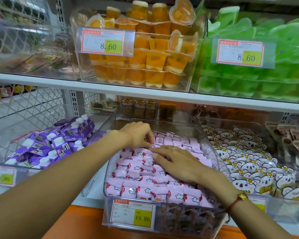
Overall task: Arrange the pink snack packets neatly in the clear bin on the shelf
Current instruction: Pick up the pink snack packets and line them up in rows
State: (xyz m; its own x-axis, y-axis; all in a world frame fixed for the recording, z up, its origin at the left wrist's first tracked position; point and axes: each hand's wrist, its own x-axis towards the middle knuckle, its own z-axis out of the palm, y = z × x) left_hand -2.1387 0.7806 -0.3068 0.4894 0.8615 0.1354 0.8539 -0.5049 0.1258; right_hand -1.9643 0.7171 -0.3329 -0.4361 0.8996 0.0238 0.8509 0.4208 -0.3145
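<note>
Several pink snack packets (136,171) with white clouds and red twisted ends fill a clear bin (212,152) on the lower shelf, lying in rough rows. My left hand (138,133) hovers over the back rows, its fingertips pinched on the edge of a pink packet (158,139). My right hand (176,163) lies flat on the packets in the middle of the bin, fingers spread and pointing left. A price tag reading 15.80 (133,215) hangs on the bin's front wall.
A clear bin of purple drink pouches (50,147) stands to the left, a bin of koala-shaped packets (248,157) to the right. The shelf above (145,90) carries bins of orange jelly cups (145,54) and green jelly (259,69), low over the pink bin.
</note>
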